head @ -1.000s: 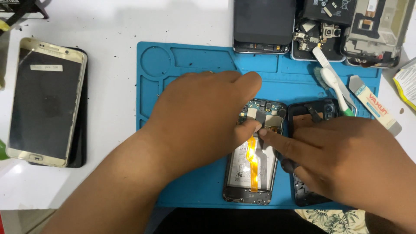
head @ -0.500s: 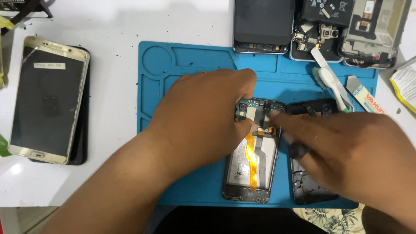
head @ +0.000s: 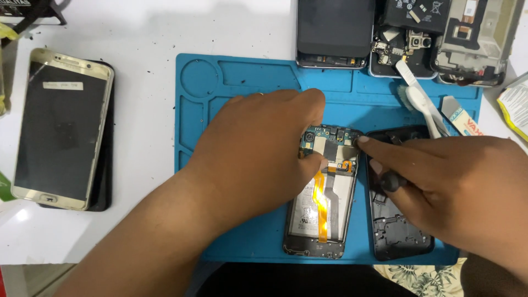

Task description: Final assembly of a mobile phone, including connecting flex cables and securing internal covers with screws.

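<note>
An opened phone (head: 324, 220), with its battery and an orange flex cable showing, lies on a blue work mat (head: 231, 93). My left hand (head: 258, 148) holds the phone's upper left part, with the thumb pressed on the circuit board. My right hand (head: 462, 187) grips a small black-handled tool (head: 391, 181). Its index fingertip touches the phone's top right corner. The tool's tip is hidden by my fingers. A black back cover (head: 399, 236) lies right of the phone, partly under my right hand.
A gold phone (head: 60, 126) rests on a dark one at the left, off the mat. Three dismantled phones (head: 333, 33) line the mat's far edge. White plastic pry tools (head: 423, 104) and a flat pry card (head: 459, 115) lie at the upper right.
My right hand's fingers have shifted from the middle of the circuit board up to the phone's top right corner. My left hand has stayed on the phone.
</note>
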